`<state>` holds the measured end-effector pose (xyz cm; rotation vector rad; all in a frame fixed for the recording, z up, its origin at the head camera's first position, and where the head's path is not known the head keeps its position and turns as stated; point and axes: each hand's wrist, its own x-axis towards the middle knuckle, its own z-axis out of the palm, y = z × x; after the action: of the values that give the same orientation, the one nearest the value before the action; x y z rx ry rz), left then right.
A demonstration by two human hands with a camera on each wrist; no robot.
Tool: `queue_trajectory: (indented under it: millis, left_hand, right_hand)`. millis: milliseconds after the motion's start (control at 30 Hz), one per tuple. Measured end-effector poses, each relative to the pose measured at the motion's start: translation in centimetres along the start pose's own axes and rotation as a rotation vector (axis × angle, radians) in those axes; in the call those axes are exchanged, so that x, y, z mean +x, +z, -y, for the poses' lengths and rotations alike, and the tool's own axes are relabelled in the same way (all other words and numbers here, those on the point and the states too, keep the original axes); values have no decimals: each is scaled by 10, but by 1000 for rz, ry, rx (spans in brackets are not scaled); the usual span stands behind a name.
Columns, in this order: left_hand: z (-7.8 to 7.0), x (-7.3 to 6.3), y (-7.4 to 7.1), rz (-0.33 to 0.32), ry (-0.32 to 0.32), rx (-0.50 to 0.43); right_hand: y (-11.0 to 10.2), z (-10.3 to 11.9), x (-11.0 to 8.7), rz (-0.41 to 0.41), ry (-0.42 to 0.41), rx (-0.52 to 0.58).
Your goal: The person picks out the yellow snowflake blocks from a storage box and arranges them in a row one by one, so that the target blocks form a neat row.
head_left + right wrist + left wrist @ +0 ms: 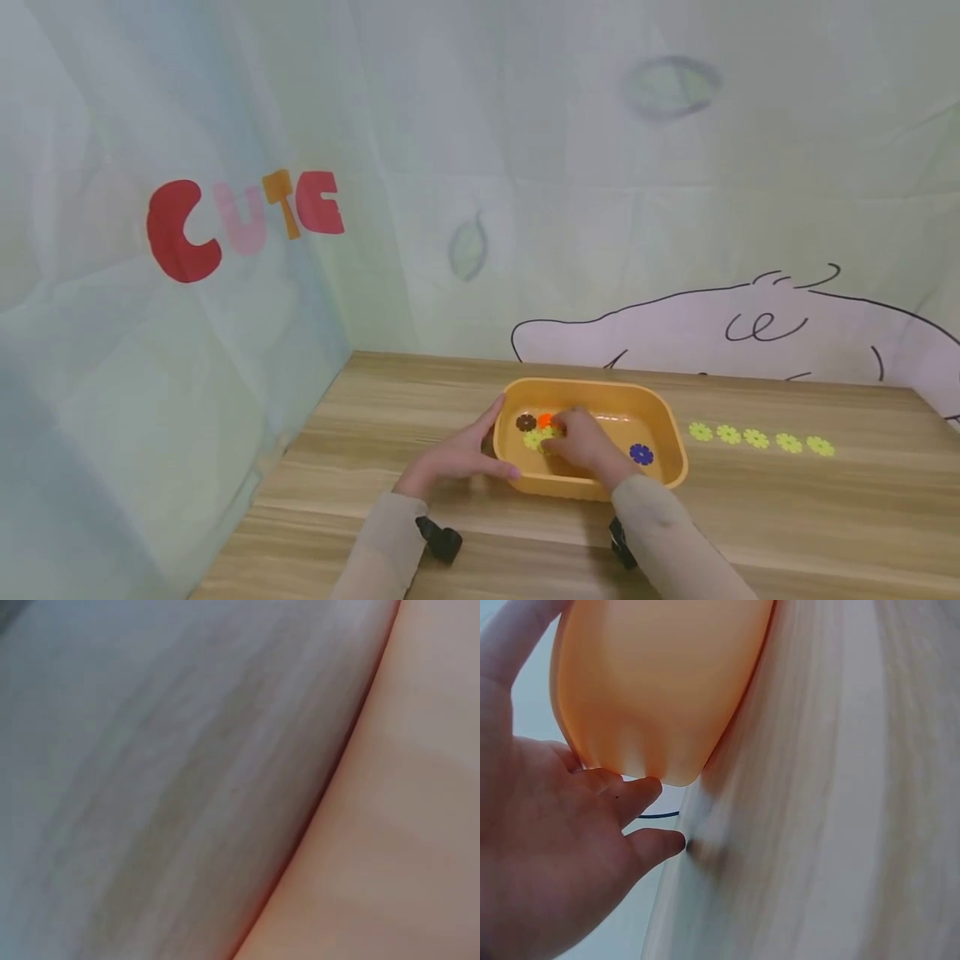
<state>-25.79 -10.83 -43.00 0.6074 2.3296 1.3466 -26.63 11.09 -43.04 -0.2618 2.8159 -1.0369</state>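
Note:
An orange plastic tub [622,492] holds small flower-shaped plastic discs. My left hand [465,454] grips its left end, thumb along the near rim and fingers at the far corner. In the left wrist view the left hand [562,825] has bent fingers against the end wall of the tub [667,682]. My right hand [585,446] reaches inside, fingertips bent down at the yellow discs [533,439]; I cannot tell if it pinches one. Beside these fingertips lie an orange disc [546,421] and a brown disc [527,423]. A blue disc [641,454] lies at the tub's right.
Several yellow flower discs [756,438] lie in a row on the wooden table [787,517], right of the tub. Behind the table hangs a printed cloth backdrop [555,208]. The right wrist view shows just the tub's outer wall [397,847] and the tabletop.

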Motion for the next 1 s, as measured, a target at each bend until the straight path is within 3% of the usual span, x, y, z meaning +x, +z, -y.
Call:
queue_trajectory:
  millis: [433,800,1000]
  left_hand:
    - [1,-1,0,-12,-3,1]
    - [0,0,0,-5,9,-8]
    - [-1,0,1,-3,9,0]
  right_hand:
    - [1,2,2,6,-10,-65]
    - [-4,4,-3,-15,16,-5]
    - [-8,4,-7,-71,-18,31]
